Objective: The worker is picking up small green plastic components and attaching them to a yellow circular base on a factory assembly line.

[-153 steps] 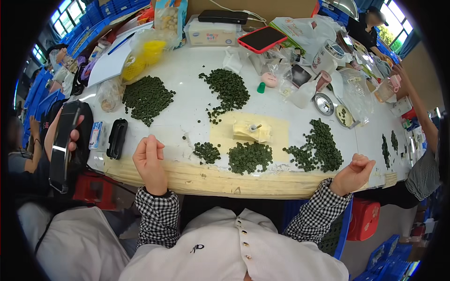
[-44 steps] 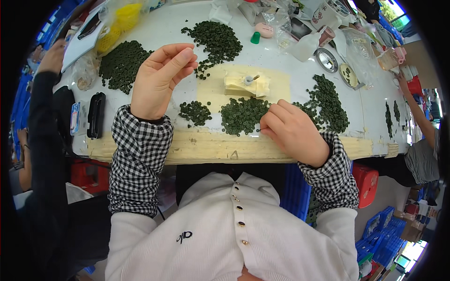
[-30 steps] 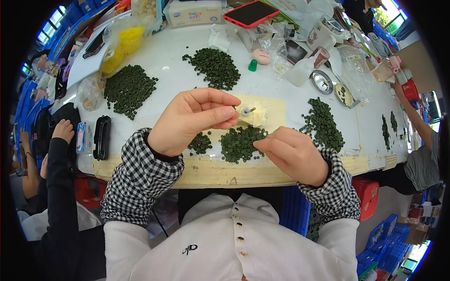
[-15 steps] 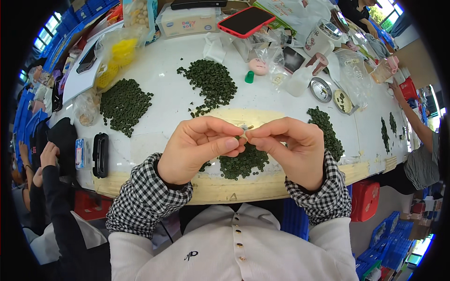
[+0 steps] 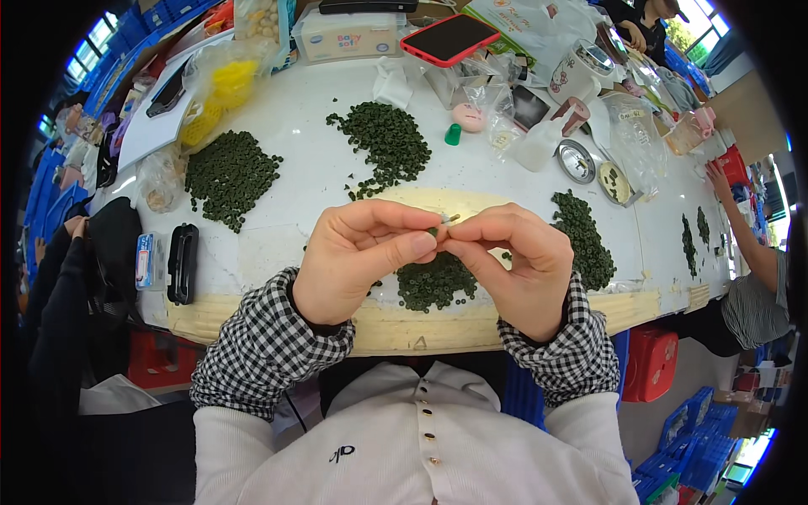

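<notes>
Over the near part of the white table, my left hand (image 5: 352, 263) and my right hand (image 5: 523, 268) meet fingertip to fingertip, both closed in a pinch. A bit of a small dark green piece (image 5: 433, 231) shows at my left fingertips. Beside my right index fingertip a tiny brass-coloured piece (image 5: 455, 218) sticks out; its exact kind is too small to make out. Below the hands lies a pile of small dark green ring-shaped parts (image 5: 433, 284), partly covered by my fingers. A second green pile (image 5: 584, 244) lies just right of my right hand.
Two more dark green piles, the left pile (image 5: 231, 178) and the far middle pile (image 5: 389, 145), lie on the table. Further back are a red-edged phone (image 5: 450, 39), a white squeeze bottle (image 5: 539, 147) and round tins (image 5: 576, 162). A black case (image 5: 182, 264) sits left. Other people are at both sides.
My hands stay pinched together and have turned slightly, with the brass-coloured piece now angled upward. The whole view has shifted a little. A person's hands at the left have moved further away.
</notes>
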The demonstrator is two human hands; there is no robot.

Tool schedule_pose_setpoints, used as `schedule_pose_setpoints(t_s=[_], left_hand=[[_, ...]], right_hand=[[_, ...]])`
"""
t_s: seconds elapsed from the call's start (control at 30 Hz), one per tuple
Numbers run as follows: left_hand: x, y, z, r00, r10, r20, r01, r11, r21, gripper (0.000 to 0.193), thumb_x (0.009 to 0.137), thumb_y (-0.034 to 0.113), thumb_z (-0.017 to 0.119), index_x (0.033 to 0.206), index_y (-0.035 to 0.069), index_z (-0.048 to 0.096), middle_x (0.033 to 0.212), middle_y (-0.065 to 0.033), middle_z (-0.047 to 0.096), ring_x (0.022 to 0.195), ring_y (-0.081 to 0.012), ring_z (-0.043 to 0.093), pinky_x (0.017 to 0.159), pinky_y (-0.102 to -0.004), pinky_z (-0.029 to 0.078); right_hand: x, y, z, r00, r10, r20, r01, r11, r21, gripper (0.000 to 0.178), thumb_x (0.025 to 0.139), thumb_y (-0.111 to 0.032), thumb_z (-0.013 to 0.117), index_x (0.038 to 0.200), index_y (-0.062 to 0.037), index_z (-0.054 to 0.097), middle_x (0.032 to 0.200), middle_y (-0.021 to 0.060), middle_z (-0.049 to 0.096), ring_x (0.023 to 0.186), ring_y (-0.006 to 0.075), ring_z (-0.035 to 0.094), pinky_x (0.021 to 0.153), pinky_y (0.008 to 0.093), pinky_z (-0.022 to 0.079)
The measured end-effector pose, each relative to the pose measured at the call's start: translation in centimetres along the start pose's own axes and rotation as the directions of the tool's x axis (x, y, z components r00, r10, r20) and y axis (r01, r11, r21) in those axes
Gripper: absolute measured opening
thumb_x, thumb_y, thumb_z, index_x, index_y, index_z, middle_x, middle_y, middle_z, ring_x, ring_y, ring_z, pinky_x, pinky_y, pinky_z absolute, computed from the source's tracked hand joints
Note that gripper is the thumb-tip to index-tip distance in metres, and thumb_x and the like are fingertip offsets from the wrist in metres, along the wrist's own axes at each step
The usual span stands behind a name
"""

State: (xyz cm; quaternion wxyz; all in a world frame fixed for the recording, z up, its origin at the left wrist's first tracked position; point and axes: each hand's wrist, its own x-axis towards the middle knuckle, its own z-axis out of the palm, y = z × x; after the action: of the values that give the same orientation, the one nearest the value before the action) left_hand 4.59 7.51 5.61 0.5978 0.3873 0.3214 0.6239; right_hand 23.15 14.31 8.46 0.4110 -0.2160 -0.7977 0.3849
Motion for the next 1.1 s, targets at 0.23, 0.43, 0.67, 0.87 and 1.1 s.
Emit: schedule_pose_setpoints(t_s=[0.23,0.43,0.67,0.87,1.1], left_hand=[[-0.1,0.2,0.1,0.998,0.056,0.017,-0.057,0.998,0.02,0.021,0.087,-0.006,0.063,0.108,-0.006,0.065,0.104,-0.0151,0.069,0.099,-0.0183,0.066,0.09,-0.0293,0.053],[0.0,0.1,0.5,0.998,0.067,0.012,-0.068,0.996,0.061,0.021,0.086,-0.008,0.064,0.107,-0.007,0.065,0.104,-0.0157,0.069,0.098,-0.0189,0.066,0.091,-0.0296,0.053],[-0.5,0.2,0.4,0.994,0.105,-0.002,-0.104,0.991,0.081,0.019,0.087,-0.007,0.063,0.106,-0.008,0.064,0.105,-0.0139,0.067,0.098,-0.0179,0.066,0.09,-0.0272,0.054],[-0.6,0.4,0.7,0.998,0.069,-0.011,-0.068,0.993,0.101,0.019,0.084,-0.011,0.065,0.102,-0.006,0.066,0.102,-0.0136,0.068,0.097,-0.0164,0.066,0.088,-0.0274,0.055],[-0.6,-0.3,0.5,0.993,0.113,-0.046,-0.107,0.988,0.113,0.018,0.082,-0.012,0.066,0.099,-0.005,0.067,0.1,-0.0124,0.068,0.093,-0.0157,0.066,0.084,-0.0265,0.055]], right_hand=[[0.0,0.1,0.4,0.999,0.031,-0.035,-0.03,0.999,0.037,0.014,0.081,0.008,0.067,0.094,0.0041,0.067,0.091,0.0112,0.067,0.083,0.0174,0.07,0.073,0.0261,0.059],[-0.2,0.1,0.2,0.992,0.122,-0.023,-0.119,0.986,0.121,0.012,0.083,0.007,0.064,0.095,0.0051,0.064,0.093,0.011,0.066,0.086,0.0175,0.07,0.074,0.0251,0.058],[-0.3,-0.4,0.9,0.987,0.153,-0.048,-0.145,0.979,0.142,0.011,0.083,0.009,0.064,0.093,0.0054,0.063,0.091,0.011,0.065,0.084,0.0161,0.068,0.073,0.0242,0.056],[-0.5,-0.8,1.2,0.995,0.042,-0.087,-0.052,0.992,-0.116,0.012,0.079,0.008,0.068,0.09,0.0034,0.064,0.087,0.0116,0.065,0.077,0.0158,0.066,0.069,0.0244,0.055],[-0.3,-0.3,1.3,0.998,0.001,-0.058,-0.005,0.997,-0.077,0.014,0.078,0.009,0.068,0.091,0.0036,0.065,0.088,0.0113,0.064,0.077,0.0156,0.066,0.069,0.0249,0.057]])
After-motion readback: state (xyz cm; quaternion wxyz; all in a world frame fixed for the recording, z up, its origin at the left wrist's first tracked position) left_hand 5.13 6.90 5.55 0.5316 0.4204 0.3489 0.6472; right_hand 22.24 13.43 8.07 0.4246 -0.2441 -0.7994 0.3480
